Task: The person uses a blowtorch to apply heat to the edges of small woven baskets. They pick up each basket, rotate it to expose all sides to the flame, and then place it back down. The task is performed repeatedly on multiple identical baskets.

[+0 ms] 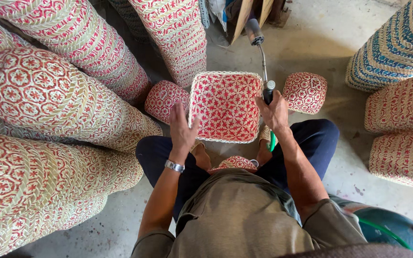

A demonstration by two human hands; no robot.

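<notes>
The person sits low over a concrete floor (321, 43) with a square woven basket (225, 107), red and cream in a star pattern, turned bottom-up between the knees, so its flat underside faces up within easy reach of both hands. The left hand (181, 128) lies open, fingers spread, against the basket's left edge, apparently steadying it so it cannot slide or tip. The right hand (274, 112) is closed around the handle of a gas torch (260, 52), whose thin metal tube runs up and away from the body to a dark nozzle beyond the basket's far right corner (no flame can be made out at this size). A green hose (272, 141) drops from under that hand, likely feeding the torch. Two small woven lids or baskets (305, 91) in the same red pattern rest on the floor on either side of the square one, close at hand. Tall stacks of red-patterned baskets (48, 95) lie on their sides to the left and ahead, and a blue-patterned stack (397, 43) leans at the upper right, leaving a bare patch of floor as the working spot.
</notes>
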